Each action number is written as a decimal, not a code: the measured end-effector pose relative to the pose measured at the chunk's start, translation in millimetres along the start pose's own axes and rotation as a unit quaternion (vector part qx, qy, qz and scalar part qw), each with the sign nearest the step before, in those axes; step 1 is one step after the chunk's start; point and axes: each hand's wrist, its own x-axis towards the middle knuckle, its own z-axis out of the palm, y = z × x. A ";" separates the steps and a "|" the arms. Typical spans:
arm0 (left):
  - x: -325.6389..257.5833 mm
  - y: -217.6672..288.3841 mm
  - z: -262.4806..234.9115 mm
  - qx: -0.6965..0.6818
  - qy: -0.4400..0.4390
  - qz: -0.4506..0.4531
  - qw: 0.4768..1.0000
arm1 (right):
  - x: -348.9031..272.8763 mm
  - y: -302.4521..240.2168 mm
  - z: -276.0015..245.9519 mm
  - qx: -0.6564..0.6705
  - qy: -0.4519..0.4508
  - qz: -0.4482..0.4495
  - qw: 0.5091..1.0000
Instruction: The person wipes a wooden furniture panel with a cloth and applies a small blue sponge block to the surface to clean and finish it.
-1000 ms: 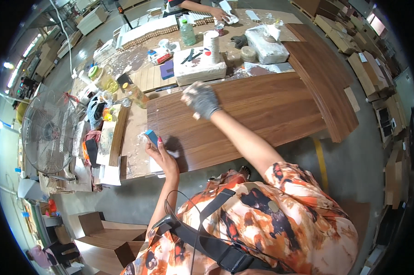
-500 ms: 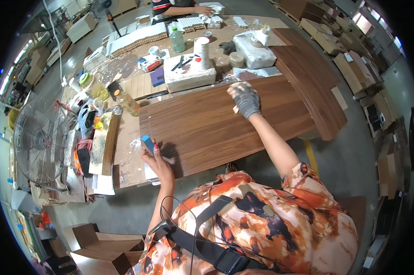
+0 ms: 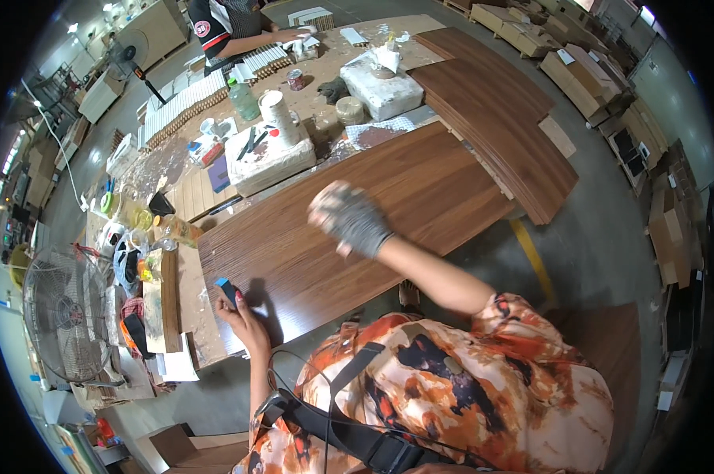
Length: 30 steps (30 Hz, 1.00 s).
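Note:
A wide brown wood-grain board point(image 3: 420, 170) lies at a slant across the bench in front of me. My left hand point(image 3: 246, 325) is at the board's near left corner, fingers closed on a small blue block point(image 3: 226, 289) held up on edge. Over the middle of the board is my right hand point(image 3: 351, 220), in a grey glove with bare fingertips. Its fingers are curled and slightly blurred; whatever they may hold is hidden. Whether that hand touches the board, I cannot tell.
Behind the board stand a white-smeared block point(image 3: 270, 162) with a white cup point(image 3: 276, 114), and another wrapped block point(image 3: 381, 88). Stacked brown boards point(image 3: 499, 118) curve along the right. A fan point(image 3: 66, 312) and bottles point(image 3: 179, 229) are at left. A co-worker point(image 3: 229, 31) works across the bench.
My right hand has swept left and nearer across the board. My left hand still holds the blue block, now slightly lower in view. The view has turned, shifting the bench items left.

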 end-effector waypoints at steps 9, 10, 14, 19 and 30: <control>3.9 -5.8 7.0 0.101 0.003 0.027 0.995 | -201.9 339.7 -100.7 -0.027 0.103 0.284 0.953; 2.0 -6.5 4.9 0.094 0.001 0.032 0.995 | -215.0 347.4 -107.7 0.077 0.052 0.374 0.923; 19.4 -8.4 23.7 0.006 0.014 0.022 1.000 | -290.2 397.8 -146.0 0.385 0.258 0.436 0.771; 6.7 32.0 83.8 -0.095 0.015 0.000 0.995 | -180.0 212.0 -175.4 0.248 0.272 0.118 0.922; -96.2 154.0 315.3 -0.105 -0.359 0.037 0.927 | -161.6 118.0 -96.2 0.525 0.121 0.138 0.831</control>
